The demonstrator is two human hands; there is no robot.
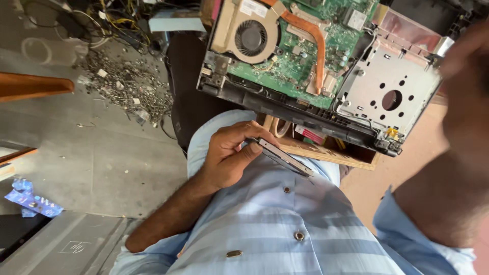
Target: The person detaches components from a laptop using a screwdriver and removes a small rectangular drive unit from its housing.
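While the left hand (229, 153) grips a thin flat drive module (284, 157) by its left end, thumb on top and fingers curled beneath, the module lies tilted just above the pale blue striped shirt (285, 224), near the middle of the scene. The module shows a dark body with a silvery top edge and slopes down toward the right. Its right end is free and touches nothing visible.

The right hand (466, 81) is raised at the right edge of the view, close to the camera and heavily blurred; whether its fingers are wide, narrow or closed on anything cannot be told. The right forearm runs down to a rolled blue sleeve (423, 239).

Far of the module sits an opened laptop chassis (285, 102) with its cover removed. Inside it are a green circuit board (300, 51), a round cooling fan (250, 37) at the left, a copper heat pipe (310, 35) curving across the board, and a bare silver metal bay plate (392, 86) with round holes at the right. The chassis rests on a wooden box (331, 153), just beyond the module.

On the grey floor (102, 153) at the far left lies a heap of small metal scrap (127, 86), with tangled cables (112, 20) beyond it. A blue wrapper (30, 198) lies at the near left.
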